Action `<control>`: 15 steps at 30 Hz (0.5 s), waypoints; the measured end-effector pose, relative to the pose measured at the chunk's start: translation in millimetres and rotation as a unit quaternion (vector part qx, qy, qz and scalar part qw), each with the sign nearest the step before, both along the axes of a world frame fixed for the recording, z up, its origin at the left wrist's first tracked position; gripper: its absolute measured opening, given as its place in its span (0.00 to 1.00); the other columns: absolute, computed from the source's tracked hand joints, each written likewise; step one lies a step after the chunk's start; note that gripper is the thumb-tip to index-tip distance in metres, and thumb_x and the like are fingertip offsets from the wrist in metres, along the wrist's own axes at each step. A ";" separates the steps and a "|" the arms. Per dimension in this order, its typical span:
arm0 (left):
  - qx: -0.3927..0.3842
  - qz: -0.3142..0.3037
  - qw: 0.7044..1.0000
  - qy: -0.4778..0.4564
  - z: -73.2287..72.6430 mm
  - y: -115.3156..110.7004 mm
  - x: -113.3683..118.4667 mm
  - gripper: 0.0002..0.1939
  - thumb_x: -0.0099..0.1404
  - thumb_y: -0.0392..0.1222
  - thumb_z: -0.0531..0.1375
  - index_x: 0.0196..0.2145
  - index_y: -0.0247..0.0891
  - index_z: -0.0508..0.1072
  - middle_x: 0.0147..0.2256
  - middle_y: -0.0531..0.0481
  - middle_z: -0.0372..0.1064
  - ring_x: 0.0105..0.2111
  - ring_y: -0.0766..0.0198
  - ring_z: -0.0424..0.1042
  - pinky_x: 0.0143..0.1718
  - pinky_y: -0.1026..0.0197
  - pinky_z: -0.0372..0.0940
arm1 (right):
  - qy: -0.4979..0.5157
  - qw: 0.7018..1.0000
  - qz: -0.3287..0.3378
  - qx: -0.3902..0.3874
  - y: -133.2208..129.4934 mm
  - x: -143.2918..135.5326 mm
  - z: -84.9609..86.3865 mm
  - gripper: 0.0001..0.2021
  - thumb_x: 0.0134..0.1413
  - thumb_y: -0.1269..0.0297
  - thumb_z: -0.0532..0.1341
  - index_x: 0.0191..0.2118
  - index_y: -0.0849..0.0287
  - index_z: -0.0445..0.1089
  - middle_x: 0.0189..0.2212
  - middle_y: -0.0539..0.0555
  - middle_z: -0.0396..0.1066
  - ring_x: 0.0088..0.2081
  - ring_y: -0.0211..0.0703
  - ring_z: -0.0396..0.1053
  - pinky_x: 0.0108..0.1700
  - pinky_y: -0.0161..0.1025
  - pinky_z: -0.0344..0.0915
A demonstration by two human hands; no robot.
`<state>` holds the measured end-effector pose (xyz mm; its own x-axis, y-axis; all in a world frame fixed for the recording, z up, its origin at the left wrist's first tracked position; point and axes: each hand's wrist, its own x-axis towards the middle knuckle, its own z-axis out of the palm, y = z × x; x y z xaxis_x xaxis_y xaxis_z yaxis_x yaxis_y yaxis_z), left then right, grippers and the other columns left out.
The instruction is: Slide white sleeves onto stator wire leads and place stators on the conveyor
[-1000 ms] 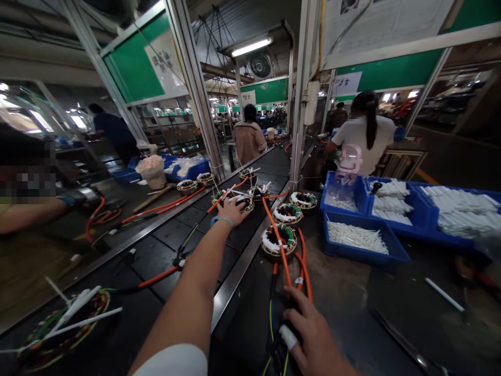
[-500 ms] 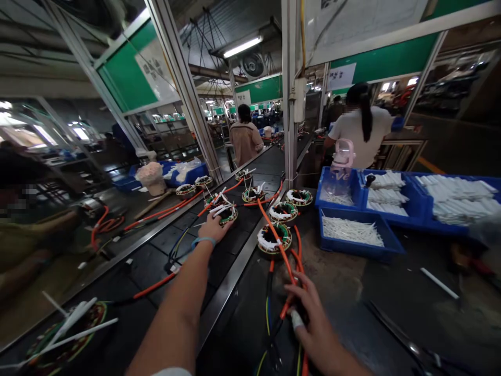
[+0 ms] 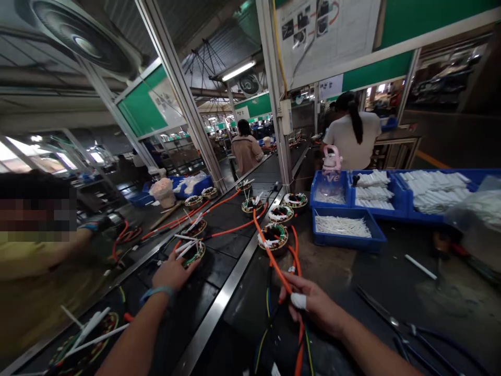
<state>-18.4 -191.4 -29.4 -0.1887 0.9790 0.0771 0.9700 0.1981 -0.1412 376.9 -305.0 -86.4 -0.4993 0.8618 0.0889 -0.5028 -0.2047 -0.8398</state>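
Observation:
My left hand point(image 3: 172, 271) reaches over the dark conveyor, its fingers on the near edge of a ring-shaped wound coil point(image 3: 194, 253) with white tubes on top. In my right hand point(image 3: 307, 300), whose thumb has a white wrap, is an orange sleeved cable point(image 3: 272, 256), pinched between thumb and fingers. That cable runs up to a coil point(image 3: 252, 204) on the conveyor. Beside the metal rail, three more coils stand in a row, the nearest one point(image 3: 273, 237) just left of the cables.
Blue bins with white tubes point(image 3: 373, 196) and a blue tray of thin white sticks point(image 3: 346, 227) stand right. Pliers point(image 3: 394, 322) lie at the lower right. Another coil point(image 3: 88, 339) is lower left. A person in yellow sits at the left.
My left hand and the coil beside it have shifted left and nearer. My right hand's fingers have closed round the orange cable. The view has turned slightly.

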 end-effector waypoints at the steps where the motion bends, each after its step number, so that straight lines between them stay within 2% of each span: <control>1: -0.019 0.008 1.000 0.001 3.2 -5.8 -4.0 0.33 0.58 0.67 0.44 0.37 0.39 0.75 0.54 0.41 0.59 0.44 0.50 0.70 0.49 0.52 0.61 | 0.006 0.999 0.033 0.002 -2.7 0.2 2.0 0.27 0.46 0.67 0.63 0.55 0.55 0.63 0.36 0.52 0.67 0.21 0.28 0.65 0.21 0.27 0.57; 4: -0.083 0.058 0.995 -0.001 17.2 -16.4 -5.8 0.31 0.55 0.67 0.49 0.33 0.38 0.76 0.51 0.40 0.63 0.41 0.48 0.71 0.46 0.49 0.62 | 0.015 0.991 0.131 -0.003 -9.0 1.5 4.8 0.30 0.43 0.71 0.64 0.56 0.54 0.63 0.36 0.52 0.68 0.20 0.29 0.66 0.20 0.25 0.59; 6: -0.079 0.080 0.993 0.036 28.9 -19.7 6.5 0.30 0.50 0.67 0.54 0.32 0.37 0.76 0.46 0.38 0.67 0.43 0.41 0.69 0.45 0.44 0.60 | 0.023 0.983 0.180 -0.013 -12.2 2.2 5.9 0.32 0.41 0.72 0.65 0.57 0.55 0.62 0.35 0.53 0.69 0.20 0.30 0.67 0.20 0.25 0.61; 7: -0.058 0.067 0.994 0.063 34.2 -20.1 17.2 0.29 0.49 0.66 0.57 0.33 0.37 0.76 0.44 0.37 0.69 0.45 0.37 0.67 0.46 0.41 0.58 | 0.030 0.980 0.195 -0.020 -14.1 2.3 6.9 0.33 0.40 0.72 0.65 0.57 0.56 0.62 0.34 0.53 0.70 0.19 0.30 0.67 0.20 0.25 0.61; 8: -0.009 0.011 0.996 0.083 38.6 -19.1 30.4 0.28 0.50 0.64 0.57 0.35 0.37 0.76 0.45 0.36 0.68 0.48 0.36 0.64 0.48 0.40 0.56 | 0.038 0.978 0.206 -0.026 -16.5 2.3 8.5 0.33 0.39 0.72 0.66 0.56 0.57 0.62 0.33 0.54 0.70 0.18 0.30 0.67 0.19 0.25 0.62; 9: 0.041 -0.074 0.993 0.078 41.6 -16.4 45.6 0.25 0.54 0.61 0.56 0.39 0.39 0.75 0.48 0.38 0.67 0.51 0.40 0.62 0.51 0.43 0.55 | 0.045 0.975 0.214 -0.032 -19.7 2.2 10.7 0.33 0.39 0.72 0.66 0.56 0.57 0.63 0.33 0.54 0.71 0.17 0.30 0.66 0.18 0.25 0.61; 10: 0.064 -0.170 0.982 0.052 42.9 -11.3 61.8 0.23 0.58 0.57 0.54 0.44 0.41 0.72 0.50 0.41 0.65 0.52 0.46 0.61 0.53 0.48 0.54 | 0.047 0.974 0.216 -0.039 -24.0 2.3 13.5 0.33 0.39 0.71 0.67 0.56 0.58 0.63 0.32 0.55 0.71 0.17 0.30 0.66 0.16 0.24 0.60; 11: 0.078 -0.232 0.969 0.026 42.4 -3.6 78.1 0.22 0.60 0.53 0.53 0.48 0.41 0.70 0.51 0.43 0.65 0.53 0.50 0.61 0.55 0.52 0.53 | 0.043 0.975 0.213 -0.045 -29.5 2.8 16.8 0.33 0.38 0.71 0.67 0.56 0.58 0.63 0.31 0.55 0.71 0.16 0.29 0.65 0.15 0.24 0.58; 12: 0.077 -0.264 0.961 0.010 40.1 6.7 93.6 0.22 0.61 0.51 0.53 0.50 0.40 0.68 0.51 0.43 0.65 0.53 0.53 0.61 0.56 0.55 0.52 | 0.035 0.977 0.204 -0.054 -36.2 3.9 20.1 0.33 0.38 0.71 0.68 0.55 0.59 0.64 0.30 0.55 0.71 0.16 0.28 0.64 0.15 0.23 0.57; 15: 0.071 -0.266 0.961 -0.004 25.4 48.1 128.8 0.24 0.57 0.54 0.57 0.45 0.36 0.71 0.46 0.39 0.68 0.53 0.49 0.60 0.56 0.54 0.52 | 0.004 0.987 0.129 -0.100 -61.1 11.0 27.6 0.27 0.41 0.67 0.69 0.51 0.60 0.69 0.27 0.53 0.71 0.20 0.26 0.64 0.21 0.20 0.59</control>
<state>110.4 -143.3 -4.0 0.3341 0.9171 0.2176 0.9405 -0.3091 -0.1412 387.9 -366.1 -58.8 -0.7041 0.7071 -0.0653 -0.4196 -0.4884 -0.7651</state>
